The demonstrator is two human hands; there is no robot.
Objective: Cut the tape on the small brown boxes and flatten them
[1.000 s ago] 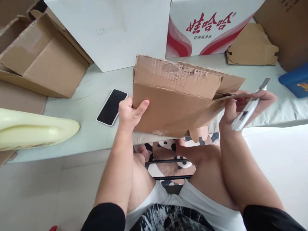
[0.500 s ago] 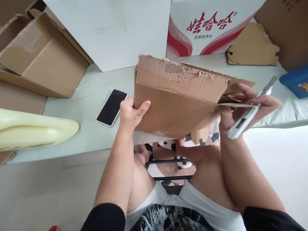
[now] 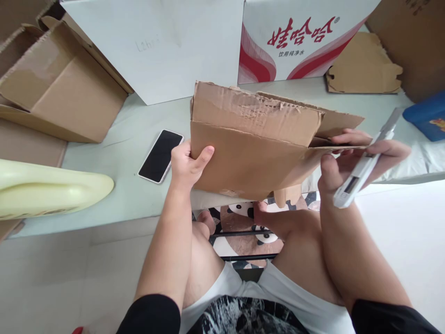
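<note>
A brown cardboard box (image 3: 250,153), partly flattened and with torn tape along its upper edge, is tilted over the table's front edge. My left hand (image 3: 189,162) grips its left side, thumb on the front face, other fingers hidden behind. At the box's open right end is my right hand (image 3: 351,160), with a white utility knife (image 3: 361,169) held between its fingers, blade pointing up and right. The fingers and thumb of this hand lie about a flap there. Just left of my left hand, a phone (image 3: 161,156) lies face up.
The pale green table cover (image 3: 121,185) bears a yellow-green plastic object (image 3: 52,188) at left. White boxes (image 3: 163,51) stand behind, beside a red-printed one (image 3: 299,55). Cardboard boxes (image 3: 76,88) are at back left; a flat piece (image 3: 365,69) and a blue container (image 3: 426,116) are at right.
The box has shifted slightly left with my left hand. My right hand's fingers have moved at the flap, and the knife has turned slightly and come a little lower.
</note>
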